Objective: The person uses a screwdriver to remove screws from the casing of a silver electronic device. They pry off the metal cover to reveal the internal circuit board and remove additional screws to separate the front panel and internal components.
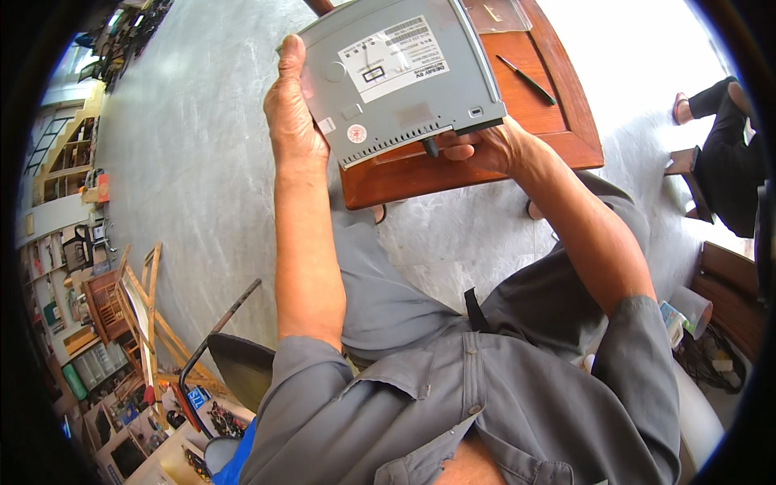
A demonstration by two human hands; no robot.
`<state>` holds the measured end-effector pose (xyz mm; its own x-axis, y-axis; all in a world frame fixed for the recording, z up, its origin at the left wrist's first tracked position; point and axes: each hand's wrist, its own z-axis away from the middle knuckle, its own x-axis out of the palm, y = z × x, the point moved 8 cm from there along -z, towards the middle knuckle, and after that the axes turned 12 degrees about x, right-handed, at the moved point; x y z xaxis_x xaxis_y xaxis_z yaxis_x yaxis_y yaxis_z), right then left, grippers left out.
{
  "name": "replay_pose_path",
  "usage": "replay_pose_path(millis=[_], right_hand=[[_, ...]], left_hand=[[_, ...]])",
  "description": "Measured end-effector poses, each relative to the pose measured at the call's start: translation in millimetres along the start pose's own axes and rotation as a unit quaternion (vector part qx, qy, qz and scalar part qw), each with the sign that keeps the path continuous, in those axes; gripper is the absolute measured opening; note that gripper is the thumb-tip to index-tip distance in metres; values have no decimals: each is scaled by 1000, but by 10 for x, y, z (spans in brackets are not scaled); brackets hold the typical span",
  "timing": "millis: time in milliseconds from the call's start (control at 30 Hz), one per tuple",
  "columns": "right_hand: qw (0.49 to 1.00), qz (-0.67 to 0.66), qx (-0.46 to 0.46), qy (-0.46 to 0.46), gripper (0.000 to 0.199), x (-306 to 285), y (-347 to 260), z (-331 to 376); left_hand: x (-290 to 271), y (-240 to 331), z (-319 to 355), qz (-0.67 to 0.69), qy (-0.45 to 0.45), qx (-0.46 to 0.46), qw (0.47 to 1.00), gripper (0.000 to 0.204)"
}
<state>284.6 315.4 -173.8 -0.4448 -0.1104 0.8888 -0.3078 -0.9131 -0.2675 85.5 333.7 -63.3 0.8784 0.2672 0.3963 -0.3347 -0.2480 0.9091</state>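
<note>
A grey metal car stereo unit (396,101) is held up in front of me over the near part of a brown wooden table. On its upward face are a white printed label (396,58) and a small round sticker (356,133), and slots run along the near edge. My left hand (293,113) grips the left side, thumb up along the edge and the other fingers hidden beneath. At the near right corner my right hand (489,148) closes on the unit from below, fingers partly hidden. Beside those fingers a short black peg (430,147) sticks out.
On the wooden table (566,113) lie a dark pen (525,79) and a clear plastic piece (497,14). Another person (727,153) sits at the right by a wooden stool (687,182). Wooden frames (149,315) and crowded shelves (61,275) stand at the left.
</note>
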Motion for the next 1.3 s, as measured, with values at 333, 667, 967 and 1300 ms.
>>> replay_pose_path(millis=[333, 667, 967, 1300], right_hand=[[991, -3, -31, 132, 15, -154, 35, 45], [913, 212, -204, 284, 50, 22, -547, 445], [788, 466, -193, 352, 85, 238, -620, 493], [796, 467, -160, 352, 64, 90, -599, 463]], left_hand=[[-142, 106, 26, 19, 54, 26, 998, 67], [-326, 162, -9, -56, 60, 61, 995, 63], [-296, 34, -36, -91, 43, 78, 992, 57], [-223, 5, -49, -112, 15, 76, 991, 61]])
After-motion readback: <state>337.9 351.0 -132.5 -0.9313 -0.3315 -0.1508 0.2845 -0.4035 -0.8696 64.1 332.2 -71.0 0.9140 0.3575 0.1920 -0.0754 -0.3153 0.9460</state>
